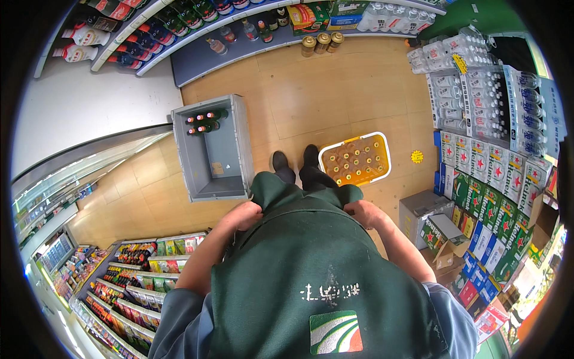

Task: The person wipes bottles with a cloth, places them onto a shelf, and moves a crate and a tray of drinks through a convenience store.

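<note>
I am wearing a dark green apron (pixel 305 251) whose lower part bunches up between my hands. My left hand (pixel 243 216) grips the apron cloth at its left side, fingers curled. On the other side my right hand (pixel 367 213) holds the cloth at the right edge in the same way. Ahead of my left hand a grey plastic crate (pixel 244 148) stands on the floor, with several capped green bottles (pixel 207 122) in its far corner. Beside my right shoe sits a yellow basket with a white rim (pixel 389 155), filled with upright capped bottles (pixel 357 153).
Three gold cans (pixel 323 44) stand by the bottom shelf (pixel 197 67), which holds a few bottles. To the right rise stacked Heineken cartons (pixel 489 193) and packs of water bottles (pixel 480 98). A grey box (pixel 415 208) stands near them. Snack shelves (pixel 134 282) fill the lower left.
</note>
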`<state>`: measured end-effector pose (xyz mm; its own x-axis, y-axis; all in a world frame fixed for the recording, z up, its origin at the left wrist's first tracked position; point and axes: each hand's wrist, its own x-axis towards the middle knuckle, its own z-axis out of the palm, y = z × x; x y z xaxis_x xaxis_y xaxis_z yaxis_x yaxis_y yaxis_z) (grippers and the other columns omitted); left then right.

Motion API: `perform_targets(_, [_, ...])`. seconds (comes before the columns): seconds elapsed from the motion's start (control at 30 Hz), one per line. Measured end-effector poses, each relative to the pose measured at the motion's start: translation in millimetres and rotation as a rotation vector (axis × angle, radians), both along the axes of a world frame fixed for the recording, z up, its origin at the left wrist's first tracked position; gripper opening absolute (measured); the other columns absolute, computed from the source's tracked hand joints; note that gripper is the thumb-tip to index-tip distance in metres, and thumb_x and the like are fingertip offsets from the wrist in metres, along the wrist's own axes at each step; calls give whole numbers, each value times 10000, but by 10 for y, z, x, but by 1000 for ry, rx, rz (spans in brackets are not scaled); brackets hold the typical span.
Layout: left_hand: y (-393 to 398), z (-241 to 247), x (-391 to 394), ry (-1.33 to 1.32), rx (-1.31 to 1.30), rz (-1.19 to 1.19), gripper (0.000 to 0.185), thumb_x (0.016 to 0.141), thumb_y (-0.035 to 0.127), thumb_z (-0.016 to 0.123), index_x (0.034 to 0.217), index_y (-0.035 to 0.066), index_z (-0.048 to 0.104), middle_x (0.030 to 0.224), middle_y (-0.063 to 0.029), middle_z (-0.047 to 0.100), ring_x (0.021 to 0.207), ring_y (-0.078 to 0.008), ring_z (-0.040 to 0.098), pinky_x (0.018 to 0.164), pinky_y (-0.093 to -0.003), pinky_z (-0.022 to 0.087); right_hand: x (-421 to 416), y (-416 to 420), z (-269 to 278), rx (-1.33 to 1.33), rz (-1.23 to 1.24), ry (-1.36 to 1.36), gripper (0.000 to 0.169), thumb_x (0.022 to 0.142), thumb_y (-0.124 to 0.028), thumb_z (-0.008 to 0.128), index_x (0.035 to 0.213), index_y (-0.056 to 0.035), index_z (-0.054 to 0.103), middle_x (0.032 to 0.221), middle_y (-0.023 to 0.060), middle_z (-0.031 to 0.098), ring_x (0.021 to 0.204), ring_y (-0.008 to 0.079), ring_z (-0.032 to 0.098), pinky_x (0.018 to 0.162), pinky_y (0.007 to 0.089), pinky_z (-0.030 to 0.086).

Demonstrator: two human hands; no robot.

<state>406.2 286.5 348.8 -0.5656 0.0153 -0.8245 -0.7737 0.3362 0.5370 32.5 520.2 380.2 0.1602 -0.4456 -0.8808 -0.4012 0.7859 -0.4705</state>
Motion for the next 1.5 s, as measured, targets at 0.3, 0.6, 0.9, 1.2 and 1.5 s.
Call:
perform_targets(0.3, [237, -238, 423, 21, 70, -21, 289, 962, 278, 632, 947, 17, 756, 975, -245, 731, 932, -398, 720, 838, -477, 566, 434, 249, 141, 34, 57, 87, 281, 930, -293, 693, 1127, -100, 747, 973, 163, 763, 869, 317, 735, 773, 417, 564])
perform_targets(0.6, [496, -191, 291, 145, 23, -35, 313, 923, 289, 608, 917, 14, 757, 940, -250, 727, 893, -401, 713, 820, -487, 554, 451, 659, 82, -150, 233, 160, 259, 919, -271, 698, 1124, -127, 764, 1005, 156, 780, 939, 344, 758, 793, 439, 597])
perform_targets(0.9, [1270, -160, -388, 56, 24, -33, 308, 900, 278, 594, 884, 11, 747, 903, -251, 716, 856, -402, 700, 796, -496, 545, -1, 1593, 11, -45, 288, 143, 280, 914, -275, 692, 1153, -155, 773, 1042, 157, 785, 969, 343, 762, 838, 453, 602])
perform_targets(1.2, [2581, -14, -1295, -26, -14, -83, 295, 974, 297, 651, 914, 32, 765, 936, -234, 736, 914, -411, 717, 823, -486, 564, -1132, 3012, -314, -39, 75, 13, 216, 935, -168, 682, 1123, -90, 755, 829, 179, 748, 638, 290, 753, 571, 392, 617])
perform_targets(1.5, [3055, 36, -1416, -43, -63, 112, 344, 974, 312, 618, 944, 1, 763, 994, -267, 729, 965, -425, 719, 846, -495, 572, -1564, 2789, -282, -2, 266, -4, 208, 943, -206, 680, 1106, -96, 749, 822, 175, 746, 659, 272, 757, 591, 379, 614])
